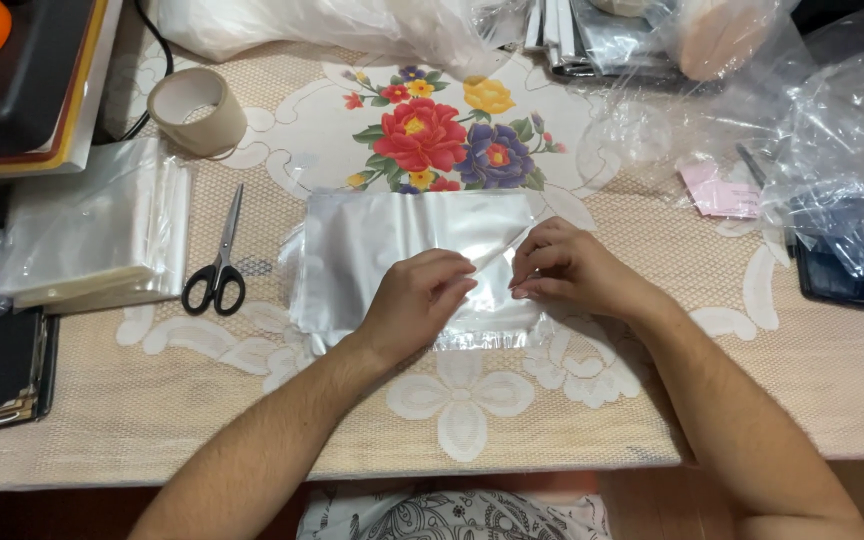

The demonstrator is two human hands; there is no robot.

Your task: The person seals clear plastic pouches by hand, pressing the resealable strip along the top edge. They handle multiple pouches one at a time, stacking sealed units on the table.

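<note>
Two hands on the clear bag, flat mid-worktop. Left hand presses it down so it can't slide; right hand pinches a thin strip at the bag's flap. Scissors left of bag, tape roll beyond them.

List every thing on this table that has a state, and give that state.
clear plastic bag: lying flat, strip being peeled at its edge
left hand: pinching the bag
right hand: pinching the strip
scissors: closed, lying flat
tape roll: on its side, untouched
stack of bags: piled flat
phone: screen dark
</note>
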